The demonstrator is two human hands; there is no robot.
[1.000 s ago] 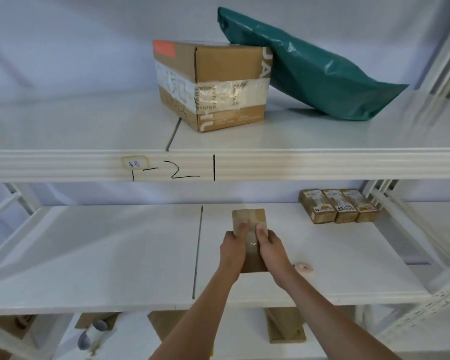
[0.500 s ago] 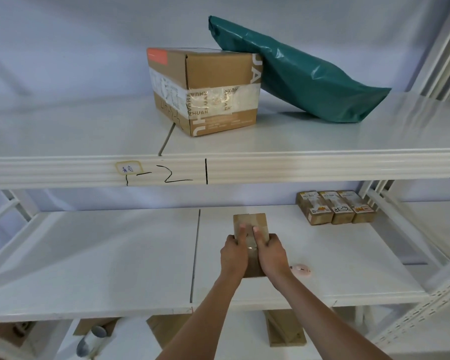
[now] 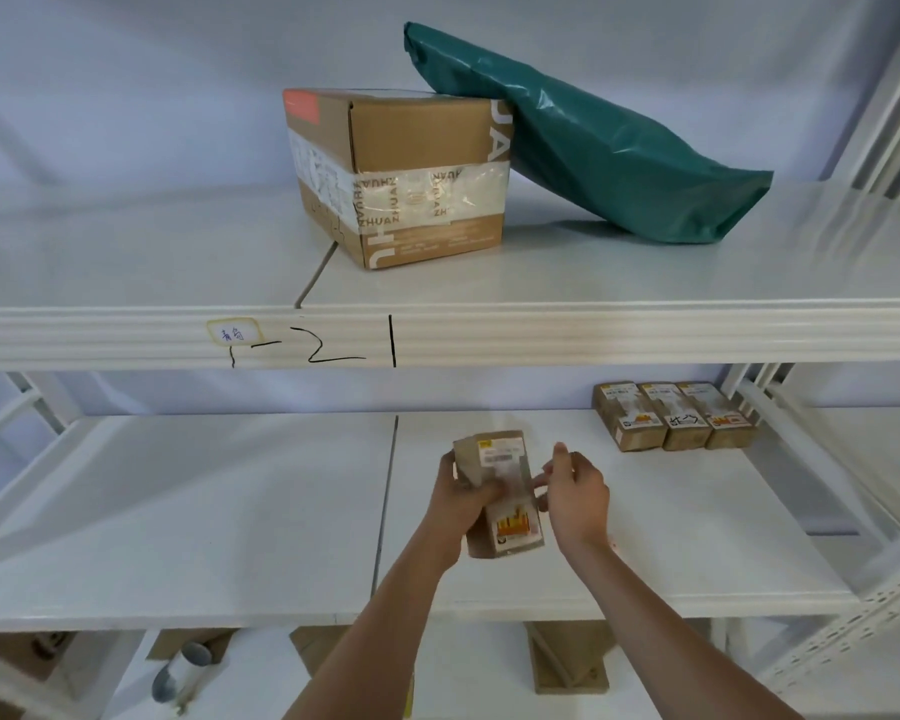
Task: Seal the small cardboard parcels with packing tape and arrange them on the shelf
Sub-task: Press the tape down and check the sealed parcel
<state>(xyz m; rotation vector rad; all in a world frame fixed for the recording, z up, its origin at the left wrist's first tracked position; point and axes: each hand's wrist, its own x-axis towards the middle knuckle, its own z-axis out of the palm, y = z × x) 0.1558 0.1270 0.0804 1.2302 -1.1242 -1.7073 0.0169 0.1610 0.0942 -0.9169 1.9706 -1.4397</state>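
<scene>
My left hand (image 3: 461, 498) grips a small cardboard parcel (image 3: 510, 527) and holds it tilted just above the middle shelf (image 3: 178, 511). The parcel's labelled face, with orange and white stickers, is turned up. A glossy strip of clear tape runs along it. My right hand (image 3: 578, 491) is beside the parcel, thumb raised and fingers loosely curled, with the fingertips at the parcel's right edge. Three similar small parcels (image 3: 674, 415) stand side by side in a row at the back right of the same shelf.
On the upper shelf (image 3: 126, 252) stand a large taped cardboard box (image 3: 401, 174) and a green plastic mailer bag (image 3: 619, 137) leaning on it. Cardboard pieces (image 3: 567, 657) and a grey-capped roll (image 3: 180, 672) lie below. White shelf uprights rise at the right (image 3: 853, 459).
Both hands were pressing down on the parcel's taped top. Now my left hand has lifted it and turned it over to its labelled face, and my right hand has come off to the right.
</scene>
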